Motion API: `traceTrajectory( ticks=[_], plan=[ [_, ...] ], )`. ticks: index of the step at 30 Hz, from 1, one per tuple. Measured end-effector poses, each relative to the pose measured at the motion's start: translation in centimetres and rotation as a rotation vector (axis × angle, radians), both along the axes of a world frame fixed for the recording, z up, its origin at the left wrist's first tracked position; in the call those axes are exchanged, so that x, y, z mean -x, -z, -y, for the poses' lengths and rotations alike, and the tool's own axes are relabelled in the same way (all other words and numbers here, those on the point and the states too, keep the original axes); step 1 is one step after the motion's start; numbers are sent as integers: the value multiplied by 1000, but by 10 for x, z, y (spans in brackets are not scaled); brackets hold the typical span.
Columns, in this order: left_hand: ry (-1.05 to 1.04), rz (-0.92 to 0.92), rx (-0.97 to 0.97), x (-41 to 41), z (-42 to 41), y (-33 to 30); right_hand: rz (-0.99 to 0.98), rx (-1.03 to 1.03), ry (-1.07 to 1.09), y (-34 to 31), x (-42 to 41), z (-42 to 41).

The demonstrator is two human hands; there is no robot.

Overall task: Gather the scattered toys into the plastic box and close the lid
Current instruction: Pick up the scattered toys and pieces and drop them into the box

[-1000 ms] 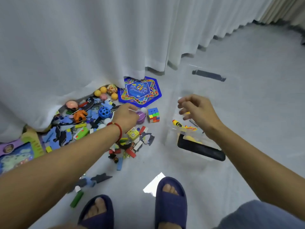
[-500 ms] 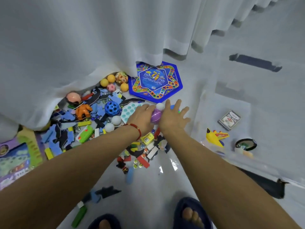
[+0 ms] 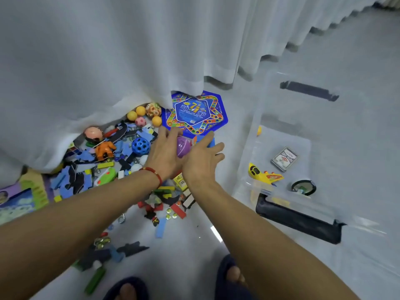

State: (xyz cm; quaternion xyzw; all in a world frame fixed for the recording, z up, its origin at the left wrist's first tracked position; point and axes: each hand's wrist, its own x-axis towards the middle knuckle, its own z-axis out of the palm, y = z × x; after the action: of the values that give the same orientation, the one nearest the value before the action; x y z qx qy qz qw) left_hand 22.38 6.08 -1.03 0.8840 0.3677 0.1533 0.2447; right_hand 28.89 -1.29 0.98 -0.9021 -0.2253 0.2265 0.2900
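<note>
Scattered toys lie on the floor by the curtain: a blue holed ball [image 3: 140,146], an orange figure [image 3: 105,149], small yellow balls [image 3: 140,110], foam puzzle pieces [image 3: 71,180] and coloured blocks [image 3: 178,211]. My left hand [image 3: 163,155] and my right hand [image 3: 202,163] are side by side over the pile, fingers straight, pressing a purple ball [image 3: 183,146] between them. The clear plastic box [image 3: 313,172] stands open to the right. It holds a yellow toy plane [image 3: 263,175], a card deck [image 3: 284,159] and a round black item [image 3: 303,187].
A blue hexagonal game board [image 3: 195,113] lies just beyond my hands, partly under the white curtain [image 3: 108,61]. The box has black handles near [image 3: 296,221] and far [image 3: 309,92]. My slippered feet [image 3: 233,278] are at the bottom edge. A picture book [image 3: 15,202] lies far left.
My right hand left the box and came across to the toy pile beside my left hand. Both hands now flank the purple ball, a little closer to the game board.
</note>
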Motion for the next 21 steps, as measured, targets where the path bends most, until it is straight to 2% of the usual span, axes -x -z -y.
traceTrajectory(
  ticks=[2, 4, 7, 9, 11, 12, 14, 16, 18, 21],
  plan=[
    [-5, 45, 3, 24, 14, -38, -33, -80, -89, -33, 11, 22],
    [-41, 91, 69, 36, 28, -73, 36, -243, -123, -63, 12, 57],
    [-76, 292, 387, 24, 56, -118, 136, -523, 31, -98, -18, 107],
    [-89, 347, 669, -2, 77, -138, 17, -604, 262, -114, -56, 135],
    [-94, 343, 924, -33, 96, -151, -239, -637, 446, -122, -95, 159],
    [-87, 331, 982, -44, 104, -155, -346, -659, 482, -124, -111, 171],
    [-40, 290, 954, -61, 113, -163, -464, -669, 501, -129, -128, 190],
    [-37, 283, 957, -65, 122, -176, -492, -635, 484, -138, -128, 205],
    [-41, 303, 901, -55, 130, -183, -449, -567, 424, -148, -121, 213],
    [-87, 250, 870, -21, 131, -174, -347, -377, 200, -162, -105, 214]
  ],
)
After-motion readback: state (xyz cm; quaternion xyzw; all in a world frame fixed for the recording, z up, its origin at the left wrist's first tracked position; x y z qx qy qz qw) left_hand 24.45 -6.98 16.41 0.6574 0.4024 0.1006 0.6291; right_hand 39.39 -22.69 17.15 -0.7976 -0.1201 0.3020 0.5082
